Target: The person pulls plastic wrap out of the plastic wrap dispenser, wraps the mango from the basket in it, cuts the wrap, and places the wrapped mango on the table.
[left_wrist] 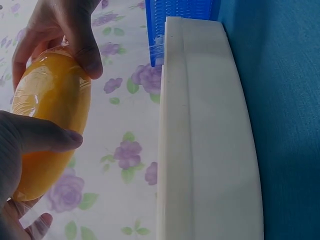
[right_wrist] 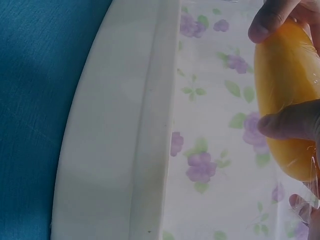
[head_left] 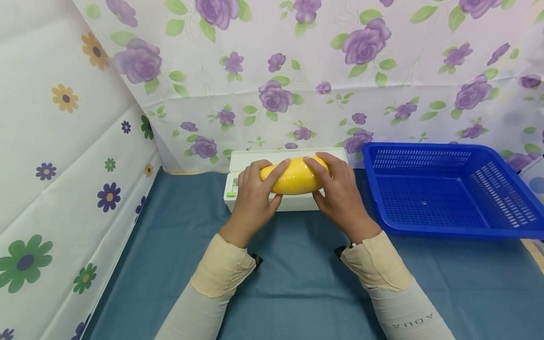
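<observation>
Left hand and right hand clasp film-wrapped yellow fruit near the worktop's far edge; even pressure should flatten creases.

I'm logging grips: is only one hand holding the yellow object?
No: the left hand and right hand both hold the yellow object, one at each end.

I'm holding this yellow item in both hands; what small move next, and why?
Probably smooth the loose clear film against the yellow item, since some juts out at its ends while your left hand and right hand grip it.
</observation>
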`<state>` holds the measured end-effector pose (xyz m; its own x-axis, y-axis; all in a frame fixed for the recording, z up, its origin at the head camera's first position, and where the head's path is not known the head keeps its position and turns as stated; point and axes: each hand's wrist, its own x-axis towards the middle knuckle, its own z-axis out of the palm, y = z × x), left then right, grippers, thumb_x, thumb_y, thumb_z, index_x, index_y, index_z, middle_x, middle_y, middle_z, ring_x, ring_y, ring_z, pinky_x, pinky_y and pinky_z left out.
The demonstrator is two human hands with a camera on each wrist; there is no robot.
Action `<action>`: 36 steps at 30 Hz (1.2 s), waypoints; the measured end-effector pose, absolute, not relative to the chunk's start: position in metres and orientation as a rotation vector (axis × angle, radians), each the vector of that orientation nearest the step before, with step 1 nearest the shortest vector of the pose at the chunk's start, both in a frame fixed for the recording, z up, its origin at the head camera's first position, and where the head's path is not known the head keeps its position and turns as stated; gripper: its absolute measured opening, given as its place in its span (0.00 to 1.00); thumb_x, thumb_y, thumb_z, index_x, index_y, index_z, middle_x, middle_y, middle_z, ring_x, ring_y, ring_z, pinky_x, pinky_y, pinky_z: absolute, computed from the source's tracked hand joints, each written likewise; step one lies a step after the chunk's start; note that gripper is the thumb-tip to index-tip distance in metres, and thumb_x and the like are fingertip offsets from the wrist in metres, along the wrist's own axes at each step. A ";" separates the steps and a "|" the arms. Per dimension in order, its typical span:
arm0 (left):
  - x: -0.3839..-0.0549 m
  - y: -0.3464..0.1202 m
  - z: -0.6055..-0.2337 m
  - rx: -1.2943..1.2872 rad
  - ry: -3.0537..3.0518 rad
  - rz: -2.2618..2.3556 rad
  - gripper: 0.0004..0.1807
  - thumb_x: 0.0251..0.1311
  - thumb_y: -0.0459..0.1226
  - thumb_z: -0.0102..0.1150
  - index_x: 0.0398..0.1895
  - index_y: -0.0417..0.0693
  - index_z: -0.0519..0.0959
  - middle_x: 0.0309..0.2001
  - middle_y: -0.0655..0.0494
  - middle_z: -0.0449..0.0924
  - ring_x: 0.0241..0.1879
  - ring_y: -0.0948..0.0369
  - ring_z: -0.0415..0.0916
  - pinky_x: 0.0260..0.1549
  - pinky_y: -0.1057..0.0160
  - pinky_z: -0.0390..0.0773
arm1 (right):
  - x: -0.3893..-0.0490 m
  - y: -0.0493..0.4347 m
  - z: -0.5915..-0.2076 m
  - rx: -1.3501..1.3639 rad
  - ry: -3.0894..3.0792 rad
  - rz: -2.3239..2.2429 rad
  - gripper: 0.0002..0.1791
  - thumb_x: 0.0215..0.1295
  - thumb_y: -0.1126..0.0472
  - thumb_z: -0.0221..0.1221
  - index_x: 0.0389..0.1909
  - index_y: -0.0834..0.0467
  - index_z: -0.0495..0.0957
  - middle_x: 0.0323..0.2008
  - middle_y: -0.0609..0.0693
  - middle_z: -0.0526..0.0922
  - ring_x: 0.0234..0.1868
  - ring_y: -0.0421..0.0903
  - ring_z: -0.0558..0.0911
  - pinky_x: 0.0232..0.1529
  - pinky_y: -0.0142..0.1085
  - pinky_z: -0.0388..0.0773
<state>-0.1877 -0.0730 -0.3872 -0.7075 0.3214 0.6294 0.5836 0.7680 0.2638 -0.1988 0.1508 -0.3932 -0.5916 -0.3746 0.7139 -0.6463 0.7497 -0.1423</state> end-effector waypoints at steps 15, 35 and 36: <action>-0.182 -0.075 -0.377 -0.640 -2.353 -0.649 0.43 0.49 0.33 0.78 0.68 0.46 0.66 0.58 0.45 0.70 0.58 0.49 0.70 0.65 0.43 0.65 | -0.193 0.152 -0.386 0.789 -2.214 0.515 0.48 0.49 0.74 0.73 0.71 0.49 0.64 0.66 0.63 0.67 0.63 0.62 0.71 0.63 0.60 0.68; -0.175 -0.075 -0.369 -0.673 -2.261 -0.647 0.39 0.49 0.31 0.77 0.66 0.45 0.69 0.58 0.44 0.70 0.57 0.48 0.71 0.63 0.44 0.66 | -0.187 0.153 -0.378 0.793 -2.158 0.530 0.45 0.53 0.73 0.71 0.71 0.49 0.63 0.66 0.65 0.67 0.64 0.62 0.71 0.67 0.62 0.64; -0.175 -0.075 -0.368 -0.674 -2.257 -0.647 0.39 0.50 0.31 0.77 0.66 0.45 0.69 0.58 0.44 0.70 0.56 0.48 0.71 0.62 0.44 0.67 | -0.187 0.152 -0.378 0.791 -2.154 0.530 0.45 0.53 0.73 0.71 0.71 0.49 0.63 0.66 0.64 0.67 0.64 0.62 0.71 0.67 0.62 0.65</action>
